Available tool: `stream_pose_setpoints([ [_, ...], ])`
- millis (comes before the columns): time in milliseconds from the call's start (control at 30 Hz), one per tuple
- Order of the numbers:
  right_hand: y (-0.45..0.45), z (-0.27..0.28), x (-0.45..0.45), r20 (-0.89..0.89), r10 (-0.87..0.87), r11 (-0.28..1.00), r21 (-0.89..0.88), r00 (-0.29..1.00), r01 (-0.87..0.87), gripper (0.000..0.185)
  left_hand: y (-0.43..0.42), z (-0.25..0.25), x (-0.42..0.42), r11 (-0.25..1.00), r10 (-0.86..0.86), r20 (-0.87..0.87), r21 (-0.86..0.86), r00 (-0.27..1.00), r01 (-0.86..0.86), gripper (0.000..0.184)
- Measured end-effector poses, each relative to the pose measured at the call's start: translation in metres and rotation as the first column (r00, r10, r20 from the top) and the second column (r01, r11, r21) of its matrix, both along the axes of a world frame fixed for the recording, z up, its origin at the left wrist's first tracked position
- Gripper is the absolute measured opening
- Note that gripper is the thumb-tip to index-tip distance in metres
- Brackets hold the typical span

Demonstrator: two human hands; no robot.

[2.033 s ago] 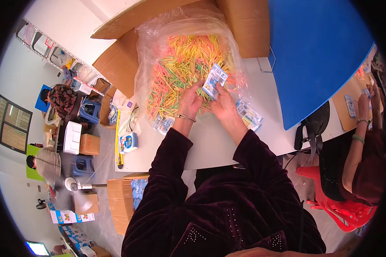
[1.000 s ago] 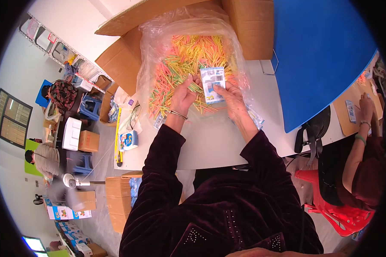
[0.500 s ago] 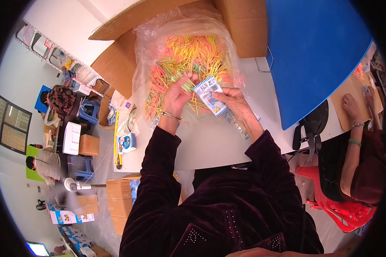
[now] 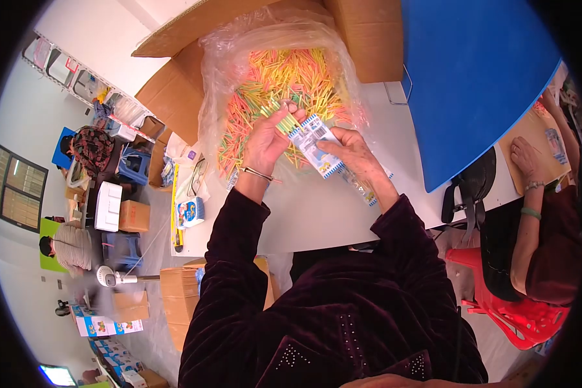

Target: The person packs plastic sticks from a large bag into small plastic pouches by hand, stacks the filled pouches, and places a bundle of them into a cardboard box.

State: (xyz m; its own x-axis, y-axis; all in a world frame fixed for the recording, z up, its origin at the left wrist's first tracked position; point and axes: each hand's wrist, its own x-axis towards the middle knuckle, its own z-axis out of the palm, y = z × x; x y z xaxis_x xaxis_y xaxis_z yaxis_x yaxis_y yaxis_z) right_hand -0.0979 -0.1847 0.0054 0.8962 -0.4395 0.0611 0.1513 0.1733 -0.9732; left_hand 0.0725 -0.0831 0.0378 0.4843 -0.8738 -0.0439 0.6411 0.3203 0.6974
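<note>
My left hand (image 4: 265,143) is closed around a small bunch of thin yellow-green sticks (image 4: 280,116), which may be little tubes. In my right hand (image 4: 355,160) is a small blue-and-white printed packet (image 4: 318,147), pinched between thumb and fingers. The bunch's lower ends meet the packet's top corner; whether they are inside it I cannot tell. More printed packets (image 4: 362,187) lie partly under my right hand. Beyond both hands, a heap of pink, yellow, orange and green sticks (image 4: 297,68) fills a clear plastic liner (image 4: 215,77).
An open cardboard box (image 4: 367,42) surrounds the liner. A blue board (image 4: 478,84) is at the right. Glasses (image 4: 197,178), a yellow ruler (image 4: 177,226) and a small packet (image 4: 191,212) lie at the table's left. A co-worker's hand (image 4: 527,158) rests on a board at far right.
The bunch in my left hand has come up into plainer view and now touches the packet's corner. At far right, one co-worker's hand has moved, showing a packet on the board.
</note>
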Motion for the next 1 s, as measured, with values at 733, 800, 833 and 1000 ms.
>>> stream_pose_setpoints([
  [733,-0.01,-0.017,-0.005,-0.064,0.219,0.975,0.032,0.974,-0.218,0.019,0.015,0.027,-0.024,0.993,0.046,0.355,0.089,0.934,-0.083,0.014],
  [800,-0.011,-0.02,-0.006,-0.052,0.221,0.975,0.024,0.974,-0.22,0.021,0.017,0.028,-0.026,0.989,0.057,0.377,0.107,0.924,-0.104,0.014],
  [833,-0.011,-0.02,-0.006,-0.053,0.219,0.976,0.028,0.974,-0.218,0.021,0.017,0.028,-0.026,0.991,0.049,0.379,0.1,0.924,-0.094,0.014],
  [1000,-0.012,-0.023,-0.007,-0.06,0.232,0.973,0.02,0.971,-0.231,0.023,0.017,0.032,-0.032,0.989,0.029,0.379,0.122,0.925,-0.081,0.013],
])
